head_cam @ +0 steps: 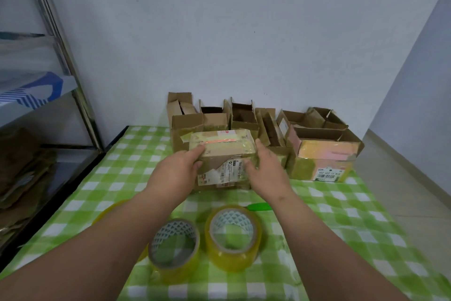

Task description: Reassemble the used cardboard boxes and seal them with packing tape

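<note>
Gripped at both ends: small brown cardboard box with old tape and shipping labels (223,156), left hand (177,171) curled round its left corner, right hand (266,166) clasping its right side. Long axis running left to right, sealed top tilted toward the camera, above green checked worktop (341,215). Nearer, two yellowish tape rolls (231,237); behind, open cardboard boxes (244,117).
</note>
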A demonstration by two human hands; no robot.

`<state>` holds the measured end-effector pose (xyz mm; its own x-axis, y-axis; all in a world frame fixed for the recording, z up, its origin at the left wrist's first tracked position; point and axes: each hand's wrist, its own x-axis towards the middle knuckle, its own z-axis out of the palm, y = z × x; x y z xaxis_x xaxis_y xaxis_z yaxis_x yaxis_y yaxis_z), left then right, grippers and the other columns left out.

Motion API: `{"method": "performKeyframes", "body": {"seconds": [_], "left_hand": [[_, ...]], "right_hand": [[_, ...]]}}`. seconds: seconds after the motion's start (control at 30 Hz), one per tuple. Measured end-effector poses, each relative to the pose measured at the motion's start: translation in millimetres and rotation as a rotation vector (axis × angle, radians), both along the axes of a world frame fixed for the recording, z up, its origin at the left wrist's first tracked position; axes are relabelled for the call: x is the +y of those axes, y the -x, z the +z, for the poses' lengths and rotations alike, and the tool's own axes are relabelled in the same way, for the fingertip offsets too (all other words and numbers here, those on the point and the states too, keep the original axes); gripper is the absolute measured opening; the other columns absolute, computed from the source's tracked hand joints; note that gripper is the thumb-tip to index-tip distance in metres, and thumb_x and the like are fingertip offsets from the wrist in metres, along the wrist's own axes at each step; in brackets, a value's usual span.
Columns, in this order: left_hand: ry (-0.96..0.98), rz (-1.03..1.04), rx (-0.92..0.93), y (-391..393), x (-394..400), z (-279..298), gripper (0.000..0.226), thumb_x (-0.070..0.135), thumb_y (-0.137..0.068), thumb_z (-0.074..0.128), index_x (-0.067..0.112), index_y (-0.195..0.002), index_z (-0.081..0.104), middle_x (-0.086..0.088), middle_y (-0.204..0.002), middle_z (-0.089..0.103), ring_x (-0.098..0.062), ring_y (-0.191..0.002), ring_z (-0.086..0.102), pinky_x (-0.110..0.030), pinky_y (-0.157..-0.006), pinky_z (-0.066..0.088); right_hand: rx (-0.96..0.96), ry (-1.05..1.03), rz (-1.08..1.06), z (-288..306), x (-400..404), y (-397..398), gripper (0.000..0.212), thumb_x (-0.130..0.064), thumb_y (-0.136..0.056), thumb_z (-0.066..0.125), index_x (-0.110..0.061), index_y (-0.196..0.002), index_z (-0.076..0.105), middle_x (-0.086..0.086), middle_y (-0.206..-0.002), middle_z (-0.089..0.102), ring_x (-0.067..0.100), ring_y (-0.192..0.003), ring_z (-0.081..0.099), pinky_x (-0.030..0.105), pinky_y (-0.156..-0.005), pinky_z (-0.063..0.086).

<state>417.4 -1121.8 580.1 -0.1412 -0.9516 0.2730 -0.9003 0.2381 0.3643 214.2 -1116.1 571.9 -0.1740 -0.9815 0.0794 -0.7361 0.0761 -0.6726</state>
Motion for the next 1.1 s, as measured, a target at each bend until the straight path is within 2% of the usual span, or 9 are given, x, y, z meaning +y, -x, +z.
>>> {"method": "performKeyframes", "body": {"seconds": [0.17, 0.27, 0.33, 0.47, 0.6, 0.73, 0.83, 0.9, 1.1], "left_hand": [[0.007, 0.006, 0.141, 3.2, -1.5, -4.4, 0.048, 0.023, -0.103, 0.045, 0.031, -0.15, 0.038, -0.005, -0.132, 0.061, -0.025, -0.114, 0.057, -0.036, -0.093, 0.048], [-0.069, 0.031, 0.33, 5.8, -0.9, -2.9, 0.057, 0.026, -0.101, 0.045, 0.031, -0.154, 0.023, -0.009, -0.105, 0.069, -0.025, -0.088, 0.064, -0.037, -0.071, 0.054], [-0.209, 0.132, 0.592, 5.5, -3.1, 6.5, 0.062, 0.037, -0.102, 0.044, 0.026, -0.156, 0.017, -0.014, -0.082, 0.068, -0.028, -0.071, 0.064, -0.034, -0.058, 0.05], [-0.458, 0.237, 0.911, -6.2, -11.8, 8.1, 0.041, 0.046, -0.1, 0.05, 0.011, -0.115, 0.066, 0.001, -0.058, 0.055, -0.019, -0.055, 0.046, -0.03, -0.061, 0.043], [-0.423, 0.121, 0.967, -25.4, -5.2, 12.3, 0.017, 0.026, -0.095, 0.064, 0.032, -0.109, 0.072, 0.011, -0.071, 0.055, -0.011, -0.061, 0.039, -0.026, -0.057, 0.034], [-0.32, 0.05, 0.906, -40.6, 3.4, 23.0, 0.042, 0.003, -0.091, 0.063, 0.039, -0.112, 0.067, 0.006, -0.064, 0.046, -0.005, -0.051, 0.044, -0.022, -0.059, 0.036], [-0.381, 0.043, 0.967, -46.0, 5.6, 30.7, 0.034, 0.007, -0.095, 0.052, 0.031, -0.115, 0.066, -0.004, -0.091, 0.061, -0.017, -0.072, 0.068, -0.028, -0.073, 0.049], [-0.47, 0.014, 0.985, -44.1, 6.5, 30.1, 0.026, 0.021, -0.101, 0.047, 0.034, -0.119, 0.062, -0.002, -0.117, 0.062, -0.02, -0.096, 0.071, -0.034, -0.083, 0.051], [-0.636, 0.035, 0.844, -30.1, -20.4, -5.2, 0.051, 0.026, -0.105, 0.043, 0.029, -0.153, 0.029, 0.002, -0.148, 0.043, -0.021, -0.124, 0.052, -0.04, -0.099, 0.046]], "right_hand": [[-0.089, 0.073, -0.022, -6.9, -6.5, -3.9, 0.041, -0.036, -0.1, 0.052, -0.025, -0.139, 0.052, -0.002, -0.114, 0.069, 0.02, -0.1, 0.063, 0.032, -0.081, 0.05], [-0.377, 0.0, -0.026, -6.8, -4.8, 3.1, 0.014, -0.026, -0.094, 0.061, -0.023, -0.107, 0.065, -0.008, -0.096, 0.069, 0.016, -0.093, 0.064, 0.031, -0.082, 0.049], [-0.623, -0.06, -0.057, -1.3, -4.4, 6.8, 0.024, -0.036, -0.082, 0.064, -0.013, -0.09, 0.07, 0.002, -0.095, 0.072, 0.023, -0.094, 0.067, 0.043, -0.093, 0.052], [-0.594, -0.07, -0.117, 7.3, -4.5, 4.6, 0.053, -0.059, -0.086, 0.057, -0.011, -0.106, 0.07, 0.007, -0.108, 0.071, 0.027, -0.098, 0.066, 0.05, -0.092, 0.053], [-0.713, -0.129, -0.016, 6.4, -1.1, 3.7, 0.064, -0.028, -0.083, 0.065, -0.028, -0.144, 0.047, 0.0, -0.134, 0.059, 0.025, -0.119, 0.058, 0.049, -0.105, 0.046], [-0.804, -0.11, 0.111, 5.4, 7.5, -1.0, 0.06, 0.005, -0.078, 0.054, -0.036, -0.121, 0.058, 0.004, -0.121, 0.064, 0.026, -0.111, 0.058, 0.043, -0.101, 0.043], [-0.942, -0.019, 0.124, 7.4, 9.9, -10.3, 0.03, -0.011, -0.077, 0.058, -0.023, -0.104, 0.064, 0.004, -0.108, 0.069, 0.024, -0.099, 0.058, 0.036, -0.086, 0.04], [-0.829, 0.019, 0.094, 6.2, 6.6, -17.0, 0.004, -0.022, -0.087, 0.065, -0.018, -0.09, 0.066, 0.0, -0.105, 0.069, 0.02, -0.102, 0.059, 0.03, -0.082, 0.04], [-0.313, -0.1, 0.249, -21.0, -12.5, -21.1, 0.034, -0.02, -0.096, 0.06, -0.025, -0.129, 0.062, -0.018, -0.147, 0.029, 0.007, -0.137, 0.026, 0.042, -0.12, 0.025]]}}
